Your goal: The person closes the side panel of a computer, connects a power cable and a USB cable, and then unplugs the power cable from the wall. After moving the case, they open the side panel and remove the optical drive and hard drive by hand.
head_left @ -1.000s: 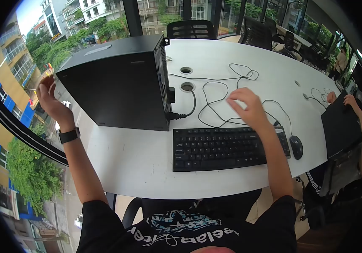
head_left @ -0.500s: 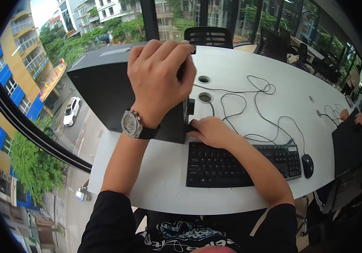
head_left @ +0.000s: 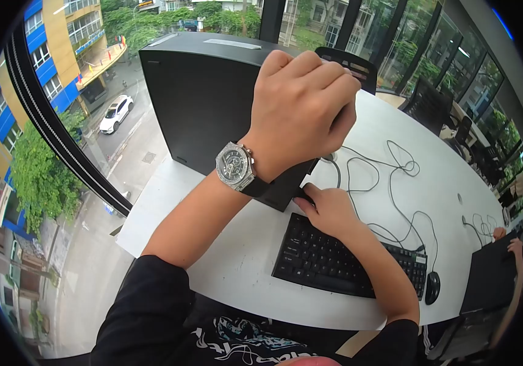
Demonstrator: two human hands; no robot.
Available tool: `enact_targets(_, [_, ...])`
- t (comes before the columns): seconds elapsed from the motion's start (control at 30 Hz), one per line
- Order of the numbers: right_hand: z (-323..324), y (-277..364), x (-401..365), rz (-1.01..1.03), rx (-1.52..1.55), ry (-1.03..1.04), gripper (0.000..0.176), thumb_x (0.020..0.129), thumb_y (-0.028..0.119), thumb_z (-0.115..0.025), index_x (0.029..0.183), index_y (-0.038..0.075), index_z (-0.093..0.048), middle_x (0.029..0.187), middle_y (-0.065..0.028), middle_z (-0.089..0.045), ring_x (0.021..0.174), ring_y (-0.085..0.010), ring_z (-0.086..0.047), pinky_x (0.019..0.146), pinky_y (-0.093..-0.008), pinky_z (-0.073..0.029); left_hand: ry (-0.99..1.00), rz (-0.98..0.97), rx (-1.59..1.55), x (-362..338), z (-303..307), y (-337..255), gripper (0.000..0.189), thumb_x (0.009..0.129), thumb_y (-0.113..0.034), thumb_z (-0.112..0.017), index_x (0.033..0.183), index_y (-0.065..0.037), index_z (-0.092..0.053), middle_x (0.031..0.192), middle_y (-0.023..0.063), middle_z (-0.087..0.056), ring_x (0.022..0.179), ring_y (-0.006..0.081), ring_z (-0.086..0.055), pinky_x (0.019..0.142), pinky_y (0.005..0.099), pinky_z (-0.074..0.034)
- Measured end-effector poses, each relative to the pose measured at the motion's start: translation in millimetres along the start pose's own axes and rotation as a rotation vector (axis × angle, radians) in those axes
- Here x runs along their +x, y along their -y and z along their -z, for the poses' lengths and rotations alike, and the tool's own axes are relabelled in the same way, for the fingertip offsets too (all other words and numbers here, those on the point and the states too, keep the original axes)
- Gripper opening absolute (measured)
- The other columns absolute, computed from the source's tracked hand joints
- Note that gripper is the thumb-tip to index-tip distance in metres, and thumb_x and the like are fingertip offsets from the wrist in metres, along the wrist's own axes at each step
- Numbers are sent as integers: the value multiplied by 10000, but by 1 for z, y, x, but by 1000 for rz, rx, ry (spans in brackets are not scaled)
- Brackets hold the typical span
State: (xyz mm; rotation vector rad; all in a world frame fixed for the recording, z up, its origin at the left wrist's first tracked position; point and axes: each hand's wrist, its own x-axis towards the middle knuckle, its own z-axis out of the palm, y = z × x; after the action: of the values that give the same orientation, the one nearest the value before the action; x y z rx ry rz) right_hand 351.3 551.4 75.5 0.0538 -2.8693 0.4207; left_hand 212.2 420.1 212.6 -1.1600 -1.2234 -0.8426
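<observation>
The person has a big round watch point(head_left: 235, 166) just below the left hand point(head_left: 301, 100), shiny silver with a dark face and a black strap. Far down the arm from the watch is a black shirt point(head_left: 151, 317). It has white letters and a blue-green picture on the front.

Bright daylight floods in through the windows point(head_left: 60, 91); fisheye bends the edges into a black vignette, focus sharp.

Left hand point(head_left: 301, 110) raised, fisted; right hand point(head_left: 329, 210) lower, stretched forward.
</observation>
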Motion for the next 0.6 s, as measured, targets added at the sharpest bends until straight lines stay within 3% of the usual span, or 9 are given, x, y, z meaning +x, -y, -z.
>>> enact_targets(0.1, [11,-16,12,42,49,80,350,991,364,-624,891,28,-636,660,-211,-637,651,-449,-631,608,-508,-489,-1,-2,7,0,1,0,100,779,-103,-730,848,-175,-716,869,-77,-736,711,124,-609,680,311,-361])
enact_targets(0.17, [16,-31,22,170,79,264,288,979,311,-647,970,24,-662,666,-213,-627,671,-435,-632,618,-492,-473,7,10,-15,-1,1,-2,96,775,-109,-732,845,-171,-714,870,-75,-738,712,120,-610,680,310,-361])
enact_targets(0.3, [2,-21,8,166,109,140,357,995,374,-620,917,27,-647,638,-205,-620,640,-440,-625,597,-510,-479,0,9,2,-3,-1,-2,90,771,-116,-732,843,-167,-713,874,-72,-740,716,118,-612,681,311,-362])
enact_targets(0.37, [1,-1,-1,-26,-60,32,358,986,371,-635,900,24,-647,619,-205,-603,634,-433,-621,590,-510,-470,-1,16,-18,-3,-1,-2,90,769,-118,-730,843,-166,-714,876,-68,-740,721,117,-613,678,312,-361])
enact_targets(0.5, [8,-11,5,-23,-37,64,300,967,312,-668,980,13,-674,650,-208,-609,639,-429,-613,608,-494,-461,12,25,-12,-2,-2,-3,88,770,-117,-727,841,-167,-713,880,-66,-741,722,119,-612,681,312,-366])
enact_targets(0.57, [12,-32,18,188,-4,209,316,974,331,-653,994,16,-674,669,-215,-619,669,-443,-627,628,-516,-467,-72,4,-21,-3,-8,-2,103,729,-126,-707,720,-143,-605,713,-47,-587,691,160,-531,680,337,-365])
enact_targets(0.6, [11,-33,19,191,-6,208,316,974,331,-653,994,16,-674,669,-215,-619,669,-443,-627,628,-516,-467,-75,4,-18,-2,-6,-2,103,729,-126,-707,720,-143,-605,713,-47,-587,691,160,-531,680,337,-365])
